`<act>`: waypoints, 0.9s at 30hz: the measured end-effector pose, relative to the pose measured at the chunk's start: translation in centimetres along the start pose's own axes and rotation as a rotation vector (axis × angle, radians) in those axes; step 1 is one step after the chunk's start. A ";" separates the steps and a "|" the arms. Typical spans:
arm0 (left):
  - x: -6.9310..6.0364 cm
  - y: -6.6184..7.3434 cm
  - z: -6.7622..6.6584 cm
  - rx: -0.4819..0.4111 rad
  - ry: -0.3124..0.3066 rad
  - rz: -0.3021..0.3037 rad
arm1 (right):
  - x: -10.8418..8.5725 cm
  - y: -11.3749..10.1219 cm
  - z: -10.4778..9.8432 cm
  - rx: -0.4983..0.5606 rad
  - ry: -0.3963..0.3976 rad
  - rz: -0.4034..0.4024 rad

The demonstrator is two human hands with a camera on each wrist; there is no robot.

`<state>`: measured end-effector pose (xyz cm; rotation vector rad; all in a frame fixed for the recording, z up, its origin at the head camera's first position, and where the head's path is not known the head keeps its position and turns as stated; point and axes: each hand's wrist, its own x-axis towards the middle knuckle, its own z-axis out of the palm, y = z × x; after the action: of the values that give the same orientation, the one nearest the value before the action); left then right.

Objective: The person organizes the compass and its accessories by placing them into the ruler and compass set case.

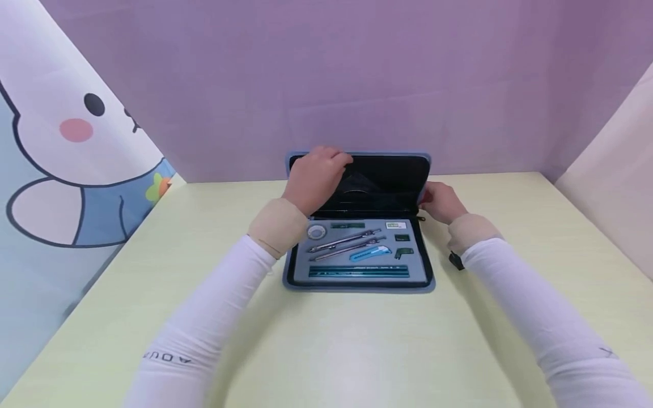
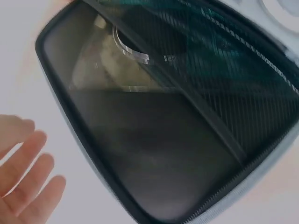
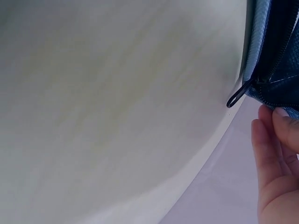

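Observation:
A blue-edged zip case of drawing tools lies unfolded on the table, its black-lined lid raised at the back. At the lid's top left is my left hand; in the left wrist view its fingers are spread and apart from the lid's edge. My right hand pinches the lid's right edge, near a zip pull. The grey tray holds two metal compasses, a light blue utility knife, green pencils and a white eraser. Clear plastic pieces sit in the lid pocket.
The pale yellow table reaches back to a purple cloth backdrop. On the left hangs a cartoon-printed cloth. Also in the tray are a round white piece and small dark green pieces.

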<state>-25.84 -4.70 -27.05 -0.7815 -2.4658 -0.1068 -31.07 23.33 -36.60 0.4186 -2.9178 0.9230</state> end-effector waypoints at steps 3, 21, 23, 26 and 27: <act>0.1 -0.7 -0.1 0.011 0.034 -0.002 | 0.0 0.2 -0.1 0.008 -0.008 -0.002; -3.5 0.4 -0.5 -0.033 -0.163 -0.014 | -0.6 1.1 -0.8 -0.040 -0.005 -0.179; -4.2 0.7 -0.8 -0.047 -0.181 0.023 | -0.9 1.1 -1.0 -0.041 0.001 -0.227; -5.3 1.1 -1.1 -0.088 -0.207 0.083 | -1.2 1.1 -1.2 -0.013 -0.006 -0.274; -5.6 1.2 -1.1 -0.101 -0.214 0.102 | -1.4 1.1 -1.2 -0.003 -0.003 -0.285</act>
<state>-20.84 -6.86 -29.12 -1.0073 -2.6316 -0.1160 -30.09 25.20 -36.43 0.8090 -2.7607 0.8744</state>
